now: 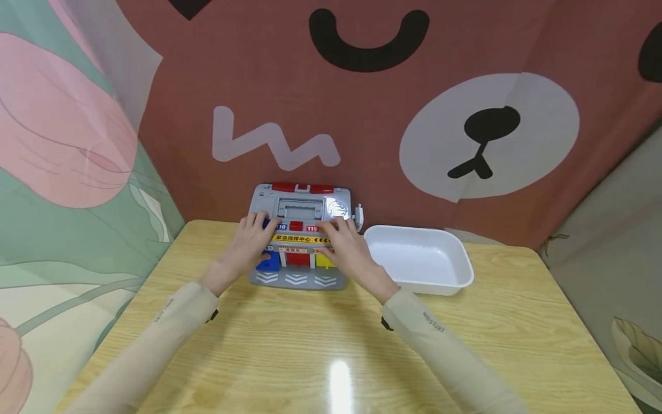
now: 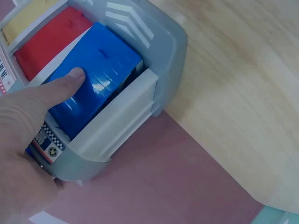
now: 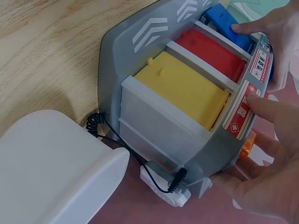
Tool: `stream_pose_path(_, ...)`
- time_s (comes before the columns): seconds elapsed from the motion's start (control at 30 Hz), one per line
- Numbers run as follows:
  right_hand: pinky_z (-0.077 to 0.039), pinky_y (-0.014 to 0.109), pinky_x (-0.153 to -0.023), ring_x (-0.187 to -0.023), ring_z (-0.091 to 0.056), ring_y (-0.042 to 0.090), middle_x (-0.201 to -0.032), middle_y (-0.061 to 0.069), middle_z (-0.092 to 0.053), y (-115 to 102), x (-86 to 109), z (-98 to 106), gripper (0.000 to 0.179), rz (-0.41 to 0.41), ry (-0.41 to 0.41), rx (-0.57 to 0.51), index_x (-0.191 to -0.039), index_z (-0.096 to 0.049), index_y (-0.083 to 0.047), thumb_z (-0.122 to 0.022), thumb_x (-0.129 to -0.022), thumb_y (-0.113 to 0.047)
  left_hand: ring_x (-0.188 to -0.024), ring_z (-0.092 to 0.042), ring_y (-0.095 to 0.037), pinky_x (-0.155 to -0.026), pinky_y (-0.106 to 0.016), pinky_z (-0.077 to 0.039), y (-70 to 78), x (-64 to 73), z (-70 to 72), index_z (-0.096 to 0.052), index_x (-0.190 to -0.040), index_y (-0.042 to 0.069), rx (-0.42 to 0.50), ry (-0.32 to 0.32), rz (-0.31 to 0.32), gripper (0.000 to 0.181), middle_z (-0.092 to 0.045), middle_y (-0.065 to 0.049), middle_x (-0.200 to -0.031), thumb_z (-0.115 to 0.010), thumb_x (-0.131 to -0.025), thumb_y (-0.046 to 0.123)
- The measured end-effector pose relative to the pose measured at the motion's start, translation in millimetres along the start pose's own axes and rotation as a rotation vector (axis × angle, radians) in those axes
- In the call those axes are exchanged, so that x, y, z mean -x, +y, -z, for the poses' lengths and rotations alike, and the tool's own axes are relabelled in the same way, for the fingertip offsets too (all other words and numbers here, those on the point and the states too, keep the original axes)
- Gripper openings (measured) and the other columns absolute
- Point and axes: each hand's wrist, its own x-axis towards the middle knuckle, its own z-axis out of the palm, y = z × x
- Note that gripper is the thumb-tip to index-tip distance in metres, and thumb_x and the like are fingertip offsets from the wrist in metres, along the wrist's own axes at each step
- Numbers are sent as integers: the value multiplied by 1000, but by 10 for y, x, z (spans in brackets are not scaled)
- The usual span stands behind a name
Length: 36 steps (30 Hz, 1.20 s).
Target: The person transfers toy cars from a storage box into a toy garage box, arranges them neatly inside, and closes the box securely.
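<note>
A grey toy emergency garage (image 1: 297, 238) stands at the back of the table, with red light bars on top and a row of small doors. My left hand (image 1: 250, 238) grips its left side, fingers over the top. In the left wrist view the thumb touches the blue door (image 2: 105, 56), which is tilted partly out of its frame. My right hand (image 1: 351, 250) holds the right end, its thumb on the red label (image 3: 239, 112). The red door (image 3: 210, 53) and yellow door (image 3: 180, 91) sit within their frames.
A white plastic tub (image 1: 419, 261) is just right of the garage. On the garage's right side hangs a white handset (image 3: 163, 186) with a black coiled cord (image 3: 95, 122). A printed cloth (image 1: 289, 92) hangs directly behind the wooden table (image 1: 289, 345).
</note>
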Motion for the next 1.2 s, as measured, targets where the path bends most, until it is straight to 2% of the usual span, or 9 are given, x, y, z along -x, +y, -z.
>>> stream_pose_path(0.2,-53,36,-68,-104,-47,26,-124,11,-51,2,-1,-8,56,-1,6,8,-136,-54,-15,-75,-86,-28,-108,-39,-41,-91,-51,-40,5,5,-52,-42,-133,3,-24,38,6,88,-41,-25,-124,-92,-64,24)
stream_pose_path(0.63,-52,35,-67,-106,-46,26,-125,10,-50,-4,-6,19,56,-43,-5,-30,-136,-54,-18,-75,-86,-28,-108,-40,-38,-95,-49,-39,3,-35,-126,-43,-133,5,-28,73,30,84,-42,-23,-124,-91,-66,22)
stream_pose_path(0.87,-51,35,-70,-106,-45,25,-124,10,-51,-23,-10,18,55,-54,-10,-33,-136,-54,-18,-75,-86,-29,-103,-42,-37,-91,-49,-41,-6,-27,-168,-45,-131,4,-33,126,31,80,-44,-23,-120,-90,-67,18)
stream_pose_path(1.07,-51,35,-71,-106,-45,24,-123,9,-51,-26,-13,14,55,-56,-16,-24,-136,-54,-18,-74,-86,-29,-106,-40,-38,-93,-51,-40,-3,-12,-150,-44,-133,4,-30,109,34,81,-43,-23,-122,-90,-68,20)
stream_pose_path(1.2,-51,35,-72,-107,-45,24,-124,10,-51,-26,-6,6,55,-55,-19,-23,-136,-54,-17,-74,-86,-29,-106,-39,-38,-93,-51,-39,0,6,-136,-44,-133,4,-19,97,28,89,-41,-23,-123,-92,-64,32)
